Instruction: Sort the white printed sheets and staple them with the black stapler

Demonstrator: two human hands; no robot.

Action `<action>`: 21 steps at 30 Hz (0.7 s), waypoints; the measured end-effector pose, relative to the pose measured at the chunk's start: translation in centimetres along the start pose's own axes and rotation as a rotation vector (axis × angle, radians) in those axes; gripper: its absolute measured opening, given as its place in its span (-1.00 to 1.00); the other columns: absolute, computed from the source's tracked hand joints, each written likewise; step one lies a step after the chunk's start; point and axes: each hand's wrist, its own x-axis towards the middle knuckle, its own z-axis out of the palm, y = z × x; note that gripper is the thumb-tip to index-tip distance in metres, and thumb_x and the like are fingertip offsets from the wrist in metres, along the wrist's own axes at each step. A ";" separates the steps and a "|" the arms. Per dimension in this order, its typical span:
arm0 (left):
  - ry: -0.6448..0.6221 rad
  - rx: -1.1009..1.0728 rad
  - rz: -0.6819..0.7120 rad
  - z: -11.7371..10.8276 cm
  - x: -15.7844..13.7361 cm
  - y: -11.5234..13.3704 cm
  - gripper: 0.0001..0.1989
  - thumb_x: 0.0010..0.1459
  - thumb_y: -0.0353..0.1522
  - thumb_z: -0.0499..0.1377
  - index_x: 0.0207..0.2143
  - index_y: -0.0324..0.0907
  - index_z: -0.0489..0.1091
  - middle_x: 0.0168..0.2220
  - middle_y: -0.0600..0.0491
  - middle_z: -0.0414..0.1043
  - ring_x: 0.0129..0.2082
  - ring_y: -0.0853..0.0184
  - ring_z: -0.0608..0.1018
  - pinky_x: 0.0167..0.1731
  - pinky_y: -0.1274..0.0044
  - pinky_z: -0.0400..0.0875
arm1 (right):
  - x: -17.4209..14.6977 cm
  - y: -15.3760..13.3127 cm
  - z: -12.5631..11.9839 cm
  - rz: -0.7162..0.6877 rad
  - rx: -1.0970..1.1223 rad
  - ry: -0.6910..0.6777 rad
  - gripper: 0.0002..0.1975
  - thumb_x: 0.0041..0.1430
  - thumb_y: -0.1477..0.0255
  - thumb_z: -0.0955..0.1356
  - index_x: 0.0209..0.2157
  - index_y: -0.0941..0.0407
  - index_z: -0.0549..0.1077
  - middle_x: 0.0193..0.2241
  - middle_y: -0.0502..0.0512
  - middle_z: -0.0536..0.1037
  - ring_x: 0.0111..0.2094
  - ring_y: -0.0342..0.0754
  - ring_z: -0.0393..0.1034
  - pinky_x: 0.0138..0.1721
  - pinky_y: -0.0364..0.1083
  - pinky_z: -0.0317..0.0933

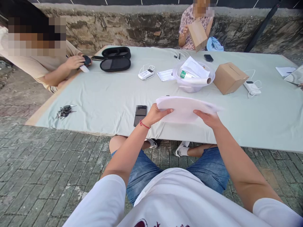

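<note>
As seen from above: sheaf of white paper gripped at both ends, left hand closed on its left edge, right hand on its right edge, lifted just above the near edge of the tabletop. Black phone just left of the sheaf; clear bowl and cardboard box beyond it. Apparently mid-handling; steady two-handed grip needed. Sheet count and underside hidden.

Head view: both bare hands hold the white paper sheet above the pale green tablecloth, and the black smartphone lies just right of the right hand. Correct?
Not quite. In the head view the black smartphone lies left of the left hand, not beside the right hand. Both hands do hold the white paper sheet above the pale green tablecloth.
</note>
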 end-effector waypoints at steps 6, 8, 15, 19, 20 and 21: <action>-0.137 -0.030 -0.127 0.0 -0.9 -2.4 -0.43 -0.13 -0.22 0.40 -0.04 -0.23 0.45 -0.06 -0.14 0.52 -0.05 0.11 0.52 -0.05 0.27 0.44 | -1.6 0.7 0.1 0.094 0.059 -0.046 -0.50 -0.10 0.18 0.53 -0.09 0.05 0.53 -0.12 0.09 0.60 0.02 0.16 0.42 0.09 0.18 0.29; -0.188 -0.015 -0.179 0.6 -1.1 -3.9 -0.41 -0.15 -0.24 0.41 -0.03 -0.24 0.45 -0.06 -0.15 0.52 -0.06 0.12 0.52 -0.05 0.29 0.44 | -2.2 1.3 0.4 0.145 0.070 -0.077 -0.44 -0.13 0.18 0.54 -0.05 0.05 0.51 -0.06 0.11 0.58 0.02 0.15 0.41 0.07 0.17 0.30; -0.138 0.051 -0.050 1.4 -1.3 -3.1 -0.61 -0.03 -0.22 0.34 -0.14 -0.18 0.52 -0.09 -0.09 0.53 -0.08 0.15 0.53 -0.05 0.35 0.40 | -2.1 0.9 -0.1 0.148 -0.020 -0.089 -0.69 0.00 0.16 0.47 -0.26 0.05 0.59 -0.22 0.07 0.62 -0.14 0.11 0.47 -0.07 0.08 0.35; -0.162 -0.068 -0.021 1.0 -1.0 -3.9 -0.44 -0.10 -0.27 0.39 0.01 -0.16 0.45 -0.06 -0.12 0.52 -0.01 0.16 0.50 0.04 0.32 0.33 | -1.7 0.8 -0.2 0.136 0.030 -0.153 -0.63 -0.03 0.19 0.48 -0.16 0.02 0.58 -0.09 0.08 0.58 -0.04 0.11 0.43 0.02 0.08 0.29; -0.168 -0.095 -0.056 1.0 -1.0 -4.5 -0.47 -0.08 -0.26 0.38 -0.01 -0.19 0.47 -0.09 -0.14 0.53 -0.03 0.16 0.52 0.04 0.31 0.33 | -1.7 0.8 -0.1 0.154 0.041 -0.189 -0.63 -0.02 0.19 0.48 -0.16 0.02 0.58 -0.09 0.08 0.58 -0.03 0.10 0.44 0.03 0.07 0.29; -0.169 -0.111 -0.094 1.0 -1.0 -5.1 -0.52 -0.06 -0.25 0.36 -0.05 -0.21 0.49 -0.11 -0.15 0.54 -0.06 0.15 0.53 0.02 0.31 0.34 | -1.8 0.6 0.0 0.179 0.052 -0.221 -0.64 -0.03 0.20 0.47 -0.17 0.03 0.59 -0.09 0.08 0.58 -0.04 0.10 0.45 0.03 0.06 0.29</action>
